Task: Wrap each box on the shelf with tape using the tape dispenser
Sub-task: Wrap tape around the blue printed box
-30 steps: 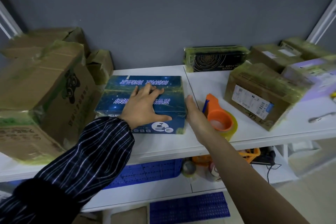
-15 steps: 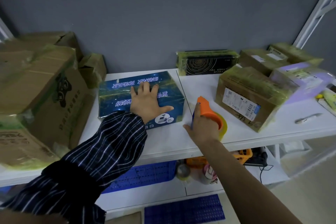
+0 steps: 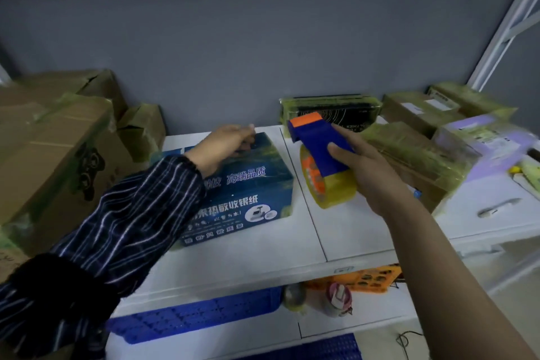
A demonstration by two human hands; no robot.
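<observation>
The blue box (image 3: 242, 190) is lying on the white shelf (image 3: 350, 231), left of centre, with its printed long side facing the near edge. It is being held at its far top edge by the left hand (image 3: 225, 143), whose fingers (image 3: 245, 131) are curled over that edge. Just right of the box, the tape dispenser (image 3: 318, 140) is being gripped by the right hand (image 3: 368, 166) and held up over the shelf, the fingers being closed round its blue handle with the thumb lying across the top. Its orange-tipped head is pointing toward the far wall, and the yellowish tape roll (image 3: 336, 187) is hanging beneath the handle. Large brown cartons (image 3: 58, 155) are stacked at the left end. A black box (image 3: 330, 108) wrapped in yellowish tape is standing against the far wall, and a taped brown box (image 3: 415, 155) and a purple box (image 3: 482, 137) are crowded at the right. On the lower shelf, a blue crate (image 3: 198, 313) and an orange basket (image 3: 368, 278) are being stored.
</observation>
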